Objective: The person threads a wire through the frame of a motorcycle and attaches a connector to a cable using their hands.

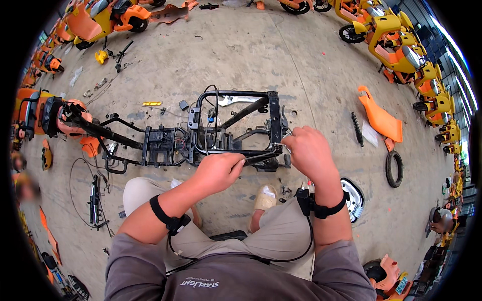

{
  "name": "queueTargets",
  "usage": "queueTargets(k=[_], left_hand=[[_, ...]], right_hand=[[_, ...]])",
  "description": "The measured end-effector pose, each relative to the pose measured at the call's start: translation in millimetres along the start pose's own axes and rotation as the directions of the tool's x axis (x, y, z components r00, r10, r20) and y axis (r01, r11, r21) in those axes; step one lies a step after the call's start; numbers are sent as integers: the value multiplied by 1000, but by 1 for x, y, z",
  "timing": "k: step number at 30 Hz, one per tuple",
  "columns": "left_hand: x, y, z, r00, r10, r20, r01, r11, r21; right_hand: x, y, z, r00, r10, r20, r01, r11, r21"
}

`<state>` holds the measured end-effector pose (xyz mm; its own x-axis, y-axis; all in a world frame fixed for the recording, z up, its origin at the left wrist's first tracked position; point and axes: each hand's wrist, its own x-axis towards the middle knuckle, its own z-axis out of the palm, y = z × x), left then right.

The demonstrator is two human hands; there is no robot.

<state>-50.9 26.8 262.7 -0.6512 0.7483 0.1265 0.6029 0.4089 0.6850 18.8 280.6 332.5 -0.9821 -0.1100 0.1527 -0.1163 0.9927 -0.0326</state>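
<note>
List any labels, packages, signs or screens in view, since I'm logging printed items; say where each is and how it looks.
Shirt print: on the grey shirt at the bottom edge, a short line of white lettering.
White sheet: on the floor beside the orange panel, flat; too small to tell more.
No screens or signs visible.

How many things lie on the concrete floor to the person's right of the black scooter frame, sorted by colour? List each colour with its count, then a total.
Orange: 1, the orange body panel
Black: 2, the black tyre and the black chain
White: 1, the white oval cover by the right hand
Total: 4
</note>
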Motion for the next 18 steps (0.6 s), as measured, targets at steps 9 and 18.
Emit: queueTargets(k=[9,18], left_hand=[[1,2,0,1000,-16,1,16,1000,7],[3,4,5,1000,-18,-23,18,1000,13]], right_hand=[[-1,2,6,998,20,-61,-18,999,32],[-1,2,10,1000,14,-5,-14,999,41]])
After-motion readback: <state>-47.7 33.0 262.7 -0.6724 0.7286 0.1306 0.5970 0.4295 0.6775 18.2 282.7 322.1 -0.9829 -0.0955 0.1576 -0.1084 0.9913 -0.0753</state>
